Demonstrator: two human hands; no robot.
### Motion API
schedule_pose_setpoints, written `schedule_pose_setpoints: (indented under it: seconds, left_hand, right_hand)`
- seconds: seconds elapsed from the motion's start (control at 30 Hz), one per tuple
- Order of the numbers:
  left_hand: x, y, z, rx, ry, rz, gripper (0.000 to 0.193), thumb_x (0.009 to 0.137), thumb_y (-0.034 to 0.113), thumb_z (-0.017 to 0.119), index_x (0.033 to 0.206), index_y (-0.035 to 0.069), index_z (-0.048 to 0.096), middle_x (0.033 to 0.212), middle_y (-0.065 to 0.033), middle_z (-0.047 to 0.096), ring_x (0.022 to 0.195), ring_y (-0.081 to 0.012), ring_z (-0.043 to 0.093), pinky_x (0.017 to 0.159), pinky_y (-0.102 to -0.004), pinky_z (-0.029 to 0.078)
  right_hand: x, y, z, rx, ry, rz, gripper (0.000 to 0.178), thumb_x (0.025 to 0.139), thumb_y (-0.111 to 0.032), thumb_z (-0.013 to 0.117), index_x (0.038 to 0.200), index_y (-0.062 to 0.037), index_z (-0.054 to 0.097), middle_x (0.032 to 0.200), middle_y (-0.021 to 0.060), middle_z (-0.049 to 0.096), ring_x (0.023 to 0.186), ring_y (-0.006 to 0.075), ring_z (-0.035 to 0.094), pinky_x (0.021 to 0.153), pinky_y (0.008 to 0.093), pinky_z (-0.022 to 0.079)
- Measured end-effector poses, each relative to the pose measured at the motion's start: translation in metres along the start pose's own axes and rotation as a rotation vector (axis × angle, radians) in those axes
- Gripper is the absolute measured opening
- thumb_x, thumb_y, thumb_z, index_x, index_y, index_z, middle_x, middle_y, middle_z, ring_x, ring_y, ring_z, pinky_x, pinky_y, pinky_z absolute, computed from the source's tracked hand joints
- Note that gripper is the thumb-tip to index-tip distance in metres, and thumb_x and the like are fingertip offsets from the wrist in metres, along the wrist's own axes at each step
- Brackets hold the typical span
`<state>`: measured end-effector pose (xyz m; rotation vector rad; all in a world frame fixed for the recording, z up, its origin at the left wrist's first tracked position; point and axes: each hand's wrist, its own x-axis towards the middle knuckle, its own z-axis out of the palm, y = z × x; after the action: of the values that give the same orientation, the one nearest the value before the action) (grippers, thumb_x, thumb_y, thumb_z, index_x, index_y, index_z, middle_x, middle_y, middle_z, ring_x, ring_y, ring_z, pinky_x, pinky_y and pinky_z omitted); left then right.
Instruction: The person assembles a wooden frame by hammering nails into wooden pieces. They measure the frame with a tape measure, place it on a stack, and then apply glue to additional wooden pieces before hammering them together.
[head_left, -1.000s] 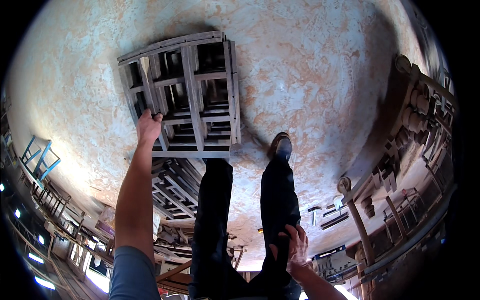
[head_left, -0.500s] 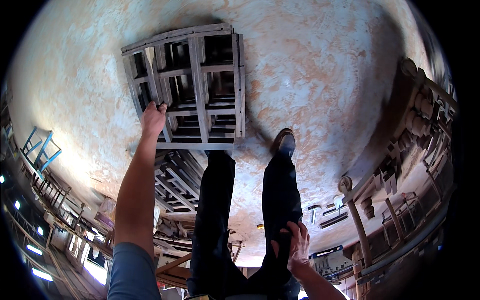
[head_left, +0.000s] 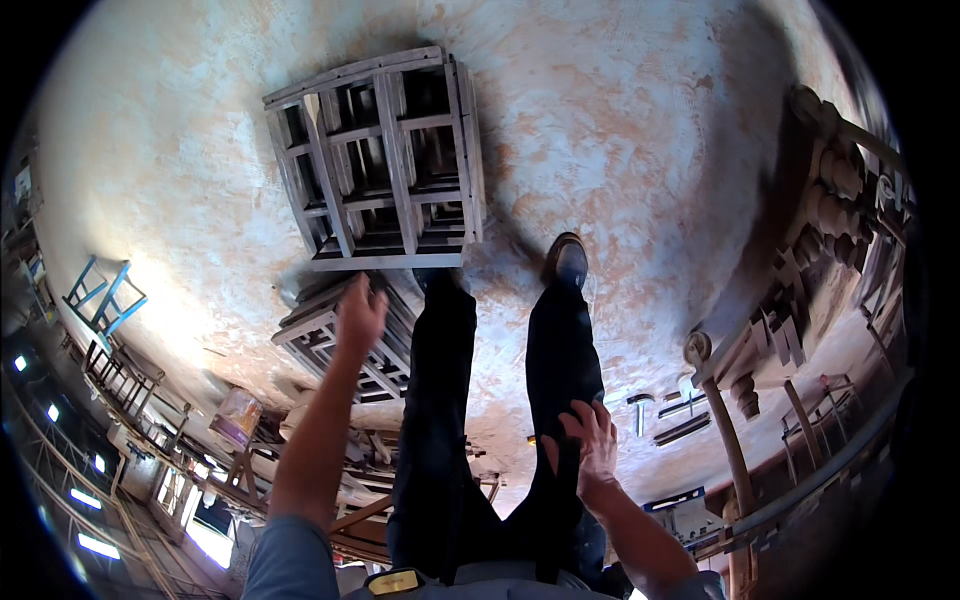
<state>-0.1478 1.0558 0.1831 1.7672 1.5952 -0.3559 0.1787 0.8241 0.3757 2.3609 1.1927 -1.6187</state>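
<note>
A stack of dark wooden lattice frames [head_left: 398,180] lies on the floor in front of me. My left hand [head_left: 362,318] hovers just below its near edge, empty, with its fingers slightly apart and a little blurred. Beneath that hand is a second, lower stack of slatted wooden frames [head_left: 318,335], partly hidden by my forearm and leg. My right hand [head_left: 592,445] rests on my dark-trousered right leg [head_left: 562,360], fingers bent and spread over it, holding no object.
My right shoe [head_left: 568,262] stands right of the lattice stack. A hammer [head_left: 640,408] and dark bars [head_left: 682,430] lie on the floor at lower right. Turned wooden pieces [head_left: 840,180] pile up along the right side. A blue metal frame [head_left: 103,300] stands at left.
My left hand has let go of the lattice frame and moved nearer to me, over the second stack. My right hand stays on my leg. The view has shifted slightly.
</note>
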Motion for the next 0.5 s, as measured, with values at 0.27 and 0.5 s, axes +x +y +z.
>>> schedule_pose_setpoints:
  seconds: [0.27, 0.5]
  left_hand:
    - [-0.257, 0.058, 0.009, -0.271, -0.455, -0.245, 0.065, 0.092, 0.039, 0.056, 0.139, -0.004, 0.040, 0.127, -0.0312, 0.054, 0.120, -0.0434, 0.053, 0.103, -0.0464, 0.041]
    - [-0.341, 0.124, -0.038, -0.014, -0.536, -0.347, 0.074, 0.091, 0.043, 0.056, 0.145, -0.003, 0.032, 0.131, -0.0315, 0.052, 0.122, -0.0439, 0.052, 0.104, -0.0466, 0.041]
  right_hand:
    - [-0.015, 0.021, -0.014, -0.037, -0.090, 0.043, 0.043, 0.080, -0.030, 0.072, 0.116, -0.0084, 0.064, 0.133, 0.0110, 0.049, 0.130, 0.0350, 0.039, 0.104, 0.0483, 0.038]
    - [-0.056, 0.037, -0.009, -0.051, -0.177, 0.128, 0.059, 0.086, -0.033, 0.065, 0.138, -0.0127, 0.046, 0.147, 0.0153, 0.035, 0.133, 0.0375, 0.038, 0.102, 0.0488, 0.042]
